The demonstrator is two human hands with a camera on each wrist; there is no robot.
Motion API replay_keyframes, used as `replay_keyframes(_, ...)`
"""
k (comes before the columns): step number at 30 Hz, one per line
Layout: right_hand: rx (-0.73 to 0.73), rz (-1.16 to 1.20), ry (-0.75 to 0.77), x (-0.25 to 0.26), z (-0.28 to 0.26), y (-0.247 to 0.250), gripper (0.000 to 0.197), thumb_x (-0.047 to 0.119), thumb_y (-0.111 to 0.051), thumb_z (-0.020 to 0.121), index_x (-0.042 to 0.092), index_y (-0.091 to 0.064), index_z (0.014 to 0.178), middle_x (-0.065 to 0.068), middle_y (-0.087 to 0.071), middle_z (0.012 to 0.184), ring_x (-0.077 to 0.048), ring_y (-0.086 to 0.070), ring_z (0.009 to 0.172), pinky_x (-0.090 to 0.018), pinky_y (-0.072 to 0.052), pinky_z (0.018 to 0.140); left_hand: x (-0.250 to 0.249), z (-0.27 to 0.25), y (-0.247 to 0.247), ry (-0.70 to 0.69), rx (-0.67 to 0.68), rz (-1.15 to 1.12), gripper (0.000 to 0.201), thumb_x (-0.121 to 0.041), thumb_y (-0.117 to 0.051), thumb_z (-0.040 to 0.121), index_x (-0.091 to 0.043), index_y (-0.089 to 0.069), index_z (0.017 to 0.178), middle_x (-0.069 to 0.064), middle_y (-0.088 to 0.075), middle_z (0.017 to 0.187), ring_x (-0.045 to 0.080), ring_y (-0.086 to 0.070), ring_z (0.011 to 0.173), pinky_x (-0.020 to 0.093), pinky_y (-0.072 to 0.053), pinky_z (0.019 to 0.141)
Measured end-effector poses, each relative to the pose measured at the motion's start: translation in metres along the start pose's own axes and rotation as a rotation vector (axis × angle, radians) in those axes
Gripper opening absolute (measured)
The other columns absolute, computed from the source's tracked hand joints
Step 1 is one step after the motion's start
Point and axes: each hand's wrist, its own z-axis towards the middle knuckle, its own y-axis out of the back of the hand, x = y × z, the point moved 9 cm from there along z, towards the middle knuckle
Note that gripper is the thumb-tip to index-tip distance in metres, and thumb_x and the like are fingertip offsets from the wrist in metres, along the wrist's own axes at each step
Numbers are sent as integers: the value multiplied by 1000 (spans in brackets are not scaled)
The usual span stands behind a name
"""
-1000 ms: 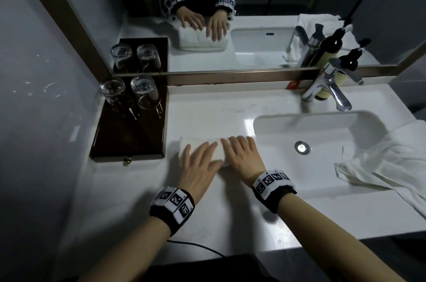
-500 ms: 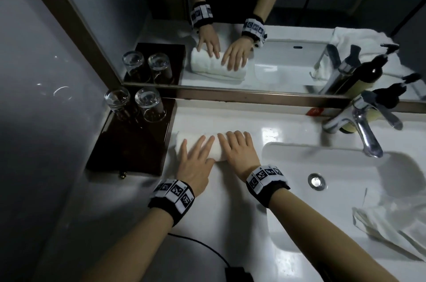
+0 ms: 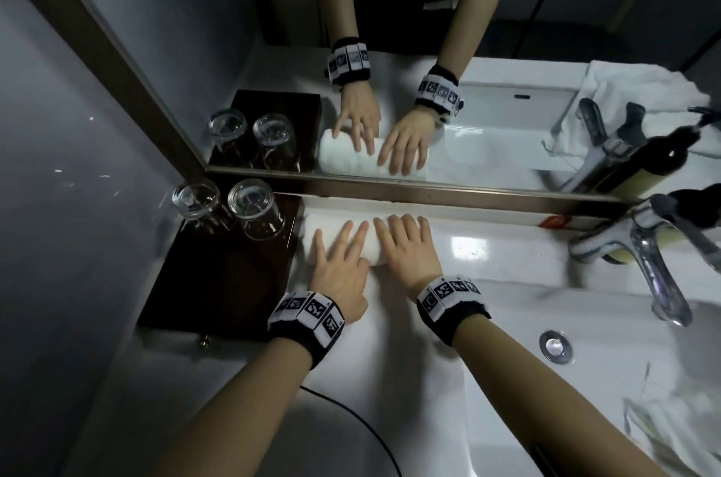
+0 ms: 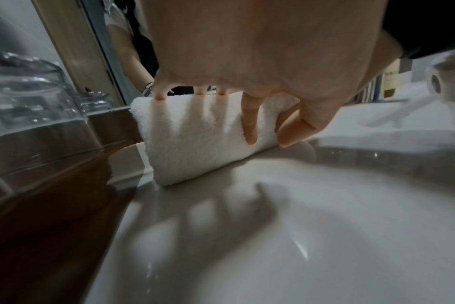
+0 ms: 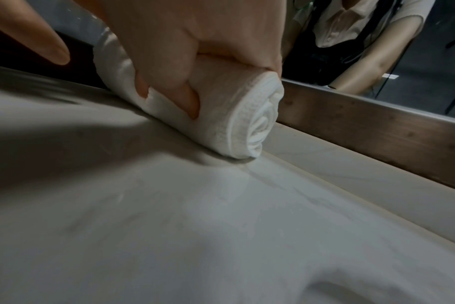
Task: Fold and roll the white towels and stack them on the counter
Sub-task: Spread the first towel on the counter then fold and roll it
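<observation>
A rolled white towel (image 3: 376, 252) lies on the white counter (image 3: 390, 340) close under the mirror frame, between the dark tray and the sink. My left hand (image 3: 343, 254) lies flat on its left half with spread, straight fingers. My right hand (image 3: 407, 246) lies flat on its right half. In the left wrist view the left hand (image 4: 249, 115) drapes over the towel (image 4: 195, 148), thumb low on its near side. The right wrist view shows the towel's spiral end (image 5: 247, 117) under my right hand (image 5: 185, 51). A loose white towel (image 3: 671, 433) lies blurred at the sink's right.
A dark wooden tray (image 3: 218, 281) to the left carries two upturned glasses (image 3: 195, 199) (image 3: 255, 209). The chrome faucet (image 3: 643, 254) and the sink drain (image 3: 556, 346) are to the right. The brown mirror frame (image 3: 429, 187) bounds the back. A black cable (image 3: 351, 414) runs at the counter's front.
Both hands have pushed the rolled towel away from me, from mid-counter to just under the mirror frame. My view has shifted left and closer.
</observation>
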Motion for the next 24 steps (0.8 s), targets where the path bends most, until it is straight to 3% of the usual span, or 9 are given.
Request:
replay_keyframes(2, 84, 25, -8, -3, 9, -9, 52, 24, -26, 87, 12, -51, 131, -13, -60, 121, -32, -57, 110, -50, -41, 101, 4, 9, 0, 8, 14, -20, 50, -40, -56, 78, -19, -49, 122, 6, 15, 157, 29, 12, 145, 65, 1, 110)
replay_keyframes(6, 114, 159, 1, -4, 23, -22, 53, 28, -36, 97, 8, -26, 145, -20, -36, 143, -35, -32, 133, -54, -13, 113, 11, 21, 0, 6, 15, -21, 53, -40, -57, 78, -16, -48, 124, 8, 15, 157, 29, 13, 144, 66, 3, 109)
replay_keyframes(8, 34, 207, 14, -5, 27, -11, 52, 23, -47, 94, 4, -34, 141, -23, -42, 138, -38, -39, 129, -56, -20, 111, 18, 29, 2, -2, 3, -35, 51, -38, -57, 77, -16, -49, 123, 7, 14, 158, 28, 12, 145, 65, 4, 109)
replay_keyframes(11, -208, 253, 57, -9, 25, 13, 45, 4, -70, 73, -3, -61, 117, -28, -62, 110, -43, -61, 101, -57, -46, 92, 25, 38, 3, -16, -2, -46, 48, -36, -57, 76, -16, -51, 120, 5, 13, 158, 26, 12, 145, 65, 4, 109)
replay_keyframes(13, -276, 265, 70, -15, 19, 20, 37, 6, -63, 75, -3, -64, 111, -26, -64, 106, -42, -63, 99, -57, -48, 89, 26, 40, 3, -16, -6, -46, 48, -35, -57, 75, -15, -51, 118, 5, 12, 158, 26, 11, 145, 65, 4, 109)
replay_keyframes(15, -236, 250, 37, -22, 13, 17, 43, 12, -63, 71, 4, -65, 113, -22, -64, 112, -41, -61, 107, -58, -47, 92, 26, 40, 3, -19, -14, -36, 45, -32, -57, 76, -16, -51, 117, 6, 10, 158, 26, 9, 145, 64, 3, 109)
replay_keyframes(17, -140, 284, 21, -26, 5, 6, 68, 6, -79, 52, 7, -64, 118, -24, -61, 119, -45, -57, 111, -57, -48, 91, 27, 40, 5, -23, -32, -54, 40, -26, -56, 77, -17, -53, 116, 5, 7, 158, 25, 7, 145, 63, 2, 110)
replay_keyframes(20, -97, 348, 25, -27, 0, 2, 91, -2, -85, 32, 4, -62, 120, -31, -57, 121, -50, -55, 111, -56, -49, 90, 31, 39, 6, -29, -49, -90, 33, -18, -50, 81, -21, -56, 113, 1, 4, 159, 21, 5, 145, 61, -2, 111)
replay_keyframes(24, -68, 392, 44, -14, 7, 5, 96, 0, -87, 22, 0, -63, 115, -33, -59, 115, -52, -57, 105, -56, -49, 88, 42, 32, 2, 20, -71, -91, 34, -17, -47, 81, -21, -56, 113, 1, 2, 159, 20, 5, 146, 60, -4, 111)
